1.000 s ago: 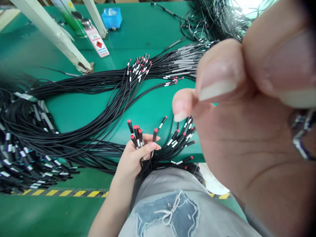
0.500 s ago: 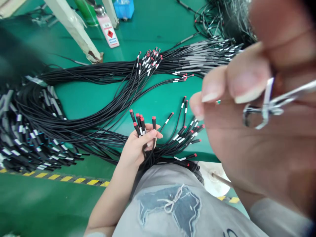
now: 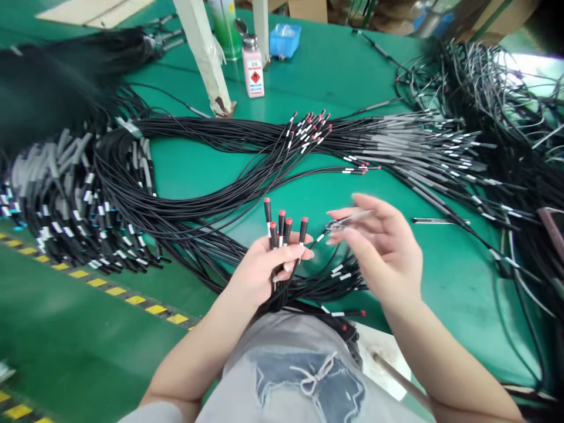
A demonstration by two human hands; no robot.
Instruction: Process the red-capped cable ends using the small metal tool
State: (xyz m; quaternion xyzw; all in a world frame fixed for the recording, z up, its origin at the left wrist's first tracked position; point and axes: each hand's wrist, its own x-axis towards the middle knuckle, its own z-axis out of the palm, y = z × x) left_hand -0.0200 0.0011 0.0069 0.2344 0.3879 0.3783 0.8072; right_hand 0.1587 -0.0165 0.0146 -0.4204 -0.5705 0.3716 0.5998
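Two hands sorting red-capped black cables over a green table

The left hand (image 3: 264, 270) is closed around a small bunch of thin, round black cables (image 3: 282, 229), their red-capped, white-banded ends standing upright above the curled fingers near the table's front edge. Just to its right, the right hand (image 3: 383, 252) is blurred, fingers loosely spread, pinching a slim metal tool (image 3: 348, 221) between thumb and fingertips. More glossy cable bundles (image 3: 220, 170) loop across the smooth green table (image 3: 440, 264); a white plastic bottle (image 3: 254, 70) stands behind.
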